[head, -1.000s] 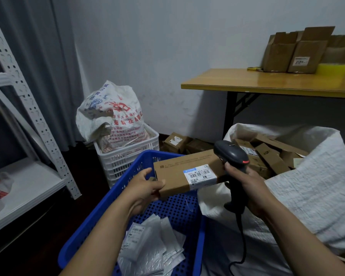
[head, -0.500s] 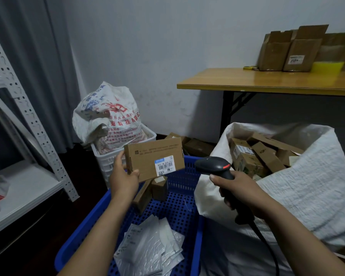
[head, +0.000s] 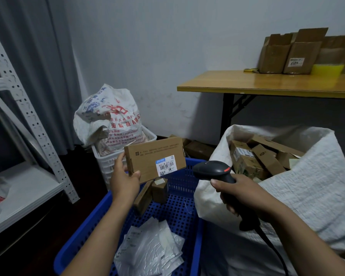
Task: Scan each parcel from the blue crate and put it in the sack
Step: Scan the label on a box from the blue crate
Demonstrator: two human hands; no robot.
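Note:
My left hand [head: 124, 180] grips the left end of a flat brown cardboard parcel [head: 155, 158], held up over the blue crate [head: 92, 222] with its white barcode label facing me. To its right, my right hand [head: 241, 194] holds a black barcode scanner [head: 211, 171] by the handle, its head pointing left towards the parcel with a gap between them. Two small brown boxes [head: 159, 191] and several white mailer bags [head: 153, 248] lie in the crate. The white woven sack [head: 311, 188] stands open on the right, with several brown parcels [head: 263, 156] inside.
A white basket [head: 108, 164] with a printed white bag [head: 108, 120] stands behind the crate. A white metal shelf [head: 24, 188] is at the left. A wooden table [head: 267, 84] with cardboard boxes [head: 293, 52] stands at the back right. More boxes [head: 197, 148] lie on the floor by the wall.
The parcel has gone from beside the scanner over the sack to the left and up, turned upright with its label facing me. The scanner has dropped lower and now points left.

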